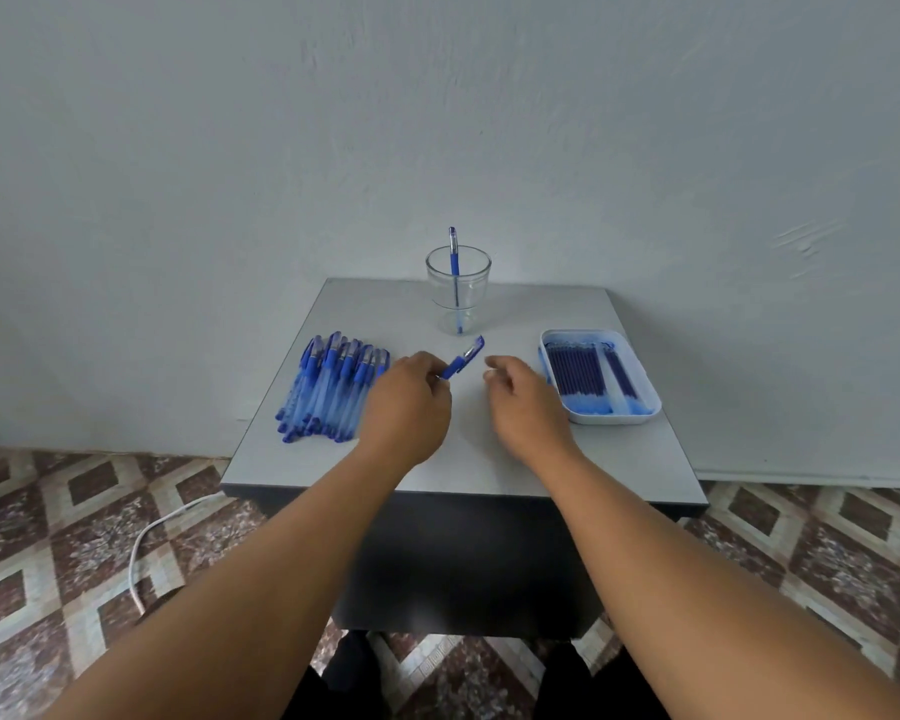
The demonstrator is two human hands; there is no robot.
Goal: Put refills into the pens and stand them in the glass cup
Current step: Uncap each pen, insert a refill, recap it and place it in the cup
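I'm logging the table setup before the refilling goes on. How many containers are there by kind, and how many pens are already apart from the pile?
Glass cup: 1
White tray of refills: 1
Pen standing in the cup: 1
Pen held by the left hand: 1
Total: 4
The piled pens overlap too much to count.

We have only one view, from a camera worn on the person's head, looking forward and down. It faces a pale wall across a small grey table (619,459), which sits mid-frame, neither close nor far. Both forearms reach in from the near edge, so we look along them from behind. The wide lens takes in patterned floor tiles (63,537) to left and right and, at the far side, much of the wall (437,122). No second view shares the scene.
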